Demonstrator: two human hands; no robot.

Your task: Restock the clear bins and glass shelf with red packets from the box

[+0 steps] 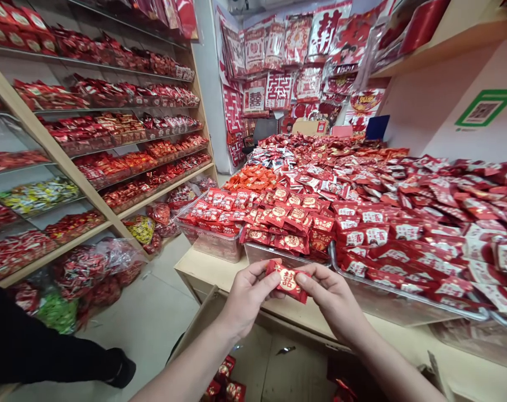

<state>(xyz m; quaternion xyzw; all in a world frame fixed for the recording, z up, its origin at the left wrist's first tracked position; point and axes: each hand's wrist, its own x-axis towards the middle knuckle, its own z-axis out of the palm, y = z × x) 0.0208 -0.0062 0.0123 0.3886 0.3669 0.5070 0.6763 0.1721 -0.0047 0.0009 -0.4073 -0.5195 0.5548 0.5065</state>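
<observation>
A small red packet (287, 281) with a cream round emblem is held level between my two hands, over the table's front edge. My left hand (248, 290) pinches its left end between thumb and fingers. At its right end, my right hand (329, 295) grips it the same way. Just behind the hands stands a clear bin (257, 253) heaped with similar red packets (278, 215). What the packet contains is hidden.
More clear bins (220, 245) of red packets cover the pale table (205, 273). Stocked shelves (123, 209) line the left. Bags (98, 268) lie on the floor, near a person's dark-clothed leg (48, 352). An open box (199, 321) with packets sits below my arms.
</observation>
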